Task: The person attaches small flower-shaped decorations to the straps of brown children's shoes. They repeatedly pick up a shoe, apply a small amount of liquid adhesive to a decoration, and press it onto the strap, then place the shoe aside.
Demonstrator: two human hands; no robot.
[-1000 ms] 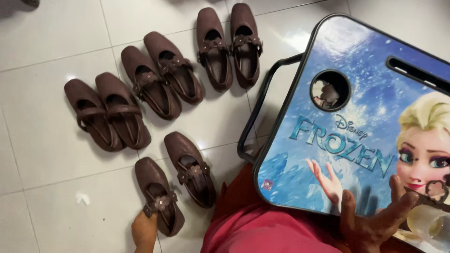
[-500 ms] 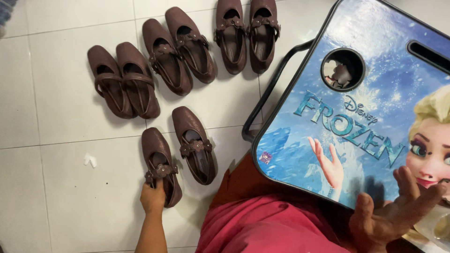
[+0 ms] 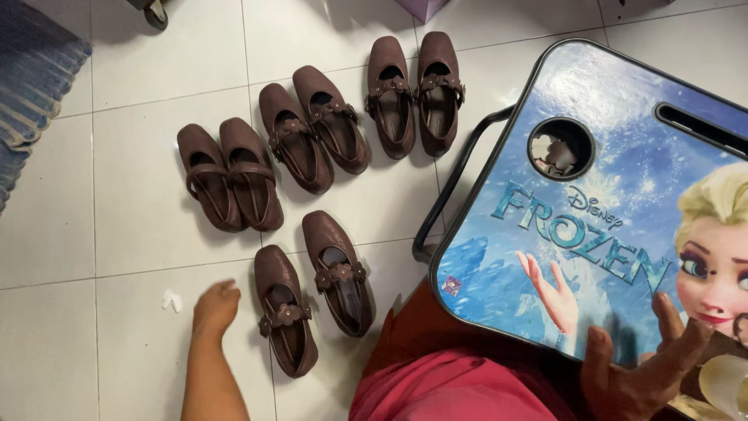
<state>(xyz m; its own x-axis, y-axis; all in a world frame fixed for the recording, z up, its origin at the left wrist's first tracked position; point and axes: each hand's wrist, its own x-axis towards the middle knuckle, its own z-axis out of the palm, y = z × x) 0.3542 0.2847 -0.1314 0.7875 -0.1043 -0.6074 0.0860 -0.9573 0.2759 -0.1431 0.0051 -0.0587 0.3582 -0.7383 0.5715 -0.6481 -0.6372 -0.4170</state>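
Several dark brown strapped flat shoes stand in pairs on the white tiled floor. The nearest pair has flower trims: one shoe lies close to me, its mate just right of it. My left hand rests low over the floor just left of the near shoe, fingers loosely bent, holding nothing. My right hand lies with spread fingers on the near edge of a small blue picture-printed lap table, which has a black rim and a round hole.
Three more shoe pairs lie farther out: left, middle, far. A blue striped mat lies at the left, a caster wheel at the top. A white scrap is on the tile. My red-clothed lap is below.
My left hand has come off the near flower-trimmed shoe and moved left onto the floor beside it. The view has shifted a little; the right hand stays at the table's edge.
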